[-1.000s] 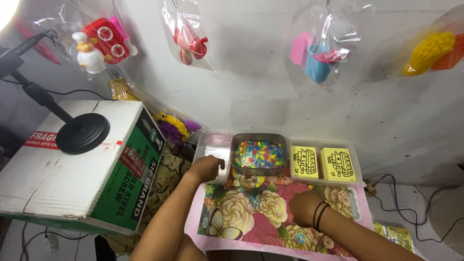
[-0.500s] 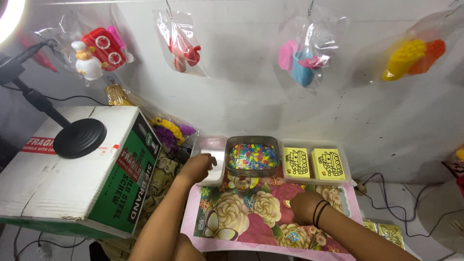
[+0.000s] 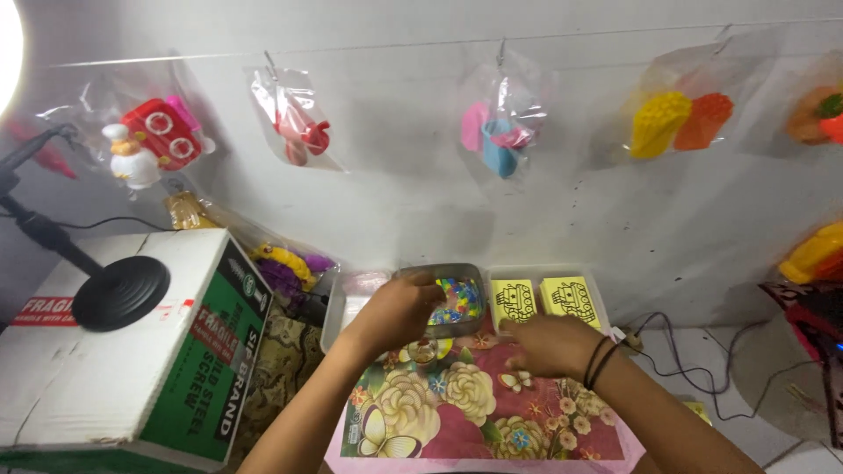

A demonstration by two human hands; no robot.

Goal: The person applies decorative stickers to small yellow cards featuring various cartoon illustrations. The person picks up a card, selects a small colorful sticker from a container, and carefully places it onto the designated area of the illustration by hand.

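My left hand (image 3: 395,312) lies over the near left rim of a grey metal tin (image 3: 457,274) filled with small multicoloured beads (image 3: 461,298). Its fingers curl onto the tin's edge. My right hand (image 3: 549,342), with dark bands on the wrist, hovers palm down and slightly blurred. It is just in front of a clear tray (image 3: 597,294) that holds two yellow cards (image 3: 514,303) printed with black line drawings. Nothing shows in the right hand. Both hands are above a floral-patterned mat (image 3: 474,404).
A large cardboard box (image 3: 114,351) stands at the left with a black round lamp base (image 3: 118,292) on it. Another clear tray (image 3: 347,307) sits left of the tin. Bagged toys (image 3: 500,132) hang along the wall. Cables (image 3: 676,342) lie at the right.
My left hand has moved right from the left tray onto the bead tin. My right hand has moved up from the mat toward the tray of yellow cards.
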